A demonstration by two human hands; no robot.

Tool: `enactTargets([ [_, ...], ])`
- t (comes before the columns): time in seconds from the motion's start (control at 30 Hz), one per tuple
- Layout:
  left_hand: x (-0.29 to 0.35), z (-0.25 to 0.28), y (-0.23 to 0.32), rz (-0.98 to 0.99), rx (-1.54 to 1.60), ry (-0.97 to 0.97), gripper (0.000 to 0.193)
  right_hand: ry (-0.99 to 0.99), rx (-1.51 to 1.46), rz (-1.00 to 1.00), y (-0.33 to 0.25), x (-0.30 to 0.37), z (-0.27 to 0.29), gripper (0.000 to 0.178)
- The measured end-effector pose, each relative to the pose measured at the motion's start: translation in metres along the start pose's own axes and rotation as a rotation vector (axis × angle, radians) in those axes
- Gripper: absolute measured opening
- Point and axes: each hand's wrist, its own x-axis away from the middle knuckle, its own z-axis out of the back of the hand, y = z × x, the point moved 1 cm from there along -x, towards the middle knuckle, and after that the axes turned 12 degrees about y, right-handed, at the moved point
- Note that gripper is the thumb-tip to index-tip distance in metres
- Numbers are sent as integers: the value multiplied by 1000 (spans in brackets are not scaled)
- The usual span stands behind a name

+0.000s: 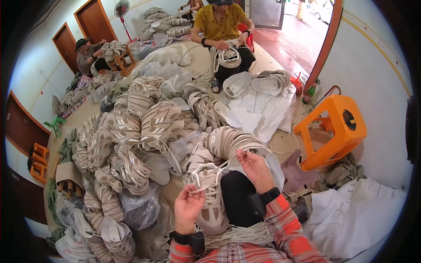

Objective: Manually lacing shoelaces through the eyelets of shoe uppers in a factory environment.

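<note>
A beige and white shoe upper (212, 197) rests at my lap, toe toward me, its pale lace (212, 191) threaded in rows across the front. On the left side of the upper, my left hand (188, 208) is closed, pinching a length of that lace between thumb and fingertips. My right hand (255, 168) is raised to the right above my dark-clad knee (240, 199), fingers curled together around a strand of lace that runs back toward the upper's collar. Just beyond the upper lies a stack of nested shoe uppers (234, 142).
Bundled shoe uppers (160, 125) pile up at left and ahead. A bunch of loose laces (239, 236) lies across my lap. An orange stool (333, 131) stands right, above white sheeting (355, 215). A co-worker in a yellow shirt (219, 24) sits ahead, handling another upper; others sit farther back.
</note>
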Motion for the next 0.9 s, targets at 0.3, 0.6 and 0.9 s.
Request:
enactTargets([
  [0.3,23,-1,18,-597,-965,70,21,-53,180,-13,-5,1,-1,27],
  [0.6,25,6,15,-1368,-2247,-350,15,51,757,132,-32,51,-1,18],
  [0.9,25,10,43,-1020,-2258,-527,16,-224,1113,34,19,87,-32,13],
])
